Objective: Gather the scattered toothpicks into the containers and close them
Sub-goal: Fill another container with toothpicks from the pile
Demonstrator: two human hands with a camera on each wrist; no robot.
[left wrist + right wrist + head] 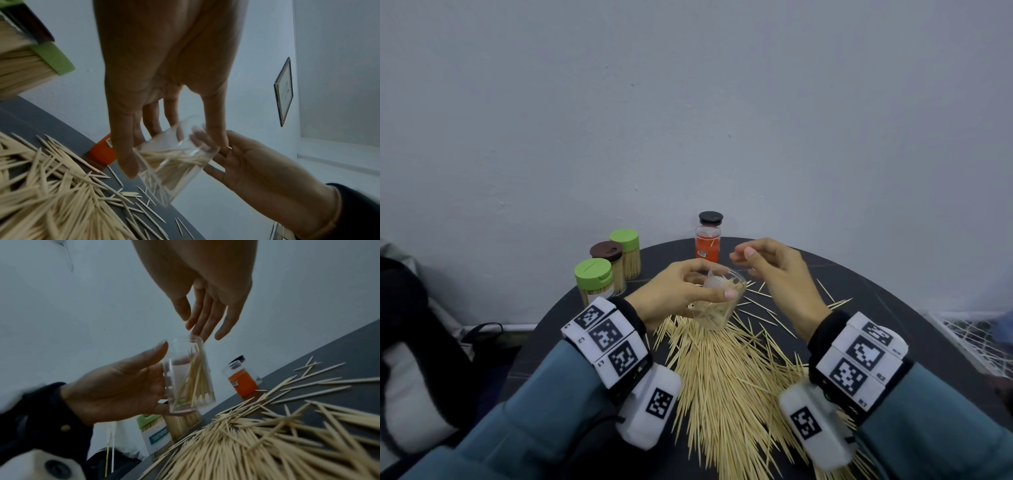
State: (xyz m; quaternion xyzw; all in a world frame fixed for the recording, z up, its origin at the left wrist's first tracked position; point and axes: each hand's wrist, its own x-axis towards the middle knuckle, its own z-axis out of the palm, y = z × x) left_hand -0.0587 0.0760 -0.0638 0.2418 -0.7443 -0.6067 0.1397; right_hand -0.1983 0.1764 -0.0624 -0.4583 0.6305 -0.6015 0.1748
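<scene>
My left hand (709,281) grips a clear lidless container (717,308) around its side and holds it tilted above the dark round table (893,329). Several toothpicks lie inside the container (189,378). My right hand (741,255) hovers just over the container's mouth. Its fingers (203,331) are straight and loose, and I see nothing held in them. A big pile of scattered toothpicks (722,377) covers the table beneath and in front of both hands. In the left wrist view the container (174,162) sits between my fingers and thumb, with the right hand (246,162) beyond it.
At the table's far left stand two green-lidded containers (593,274) (625,240) and a brown-lidded one (607,250), all full of toothpicks. An orange-labelled jar (707,246) with a black lid (710,217) stands at the back by the wall. White mesh (969,335) lies off the right edge.
</scene>
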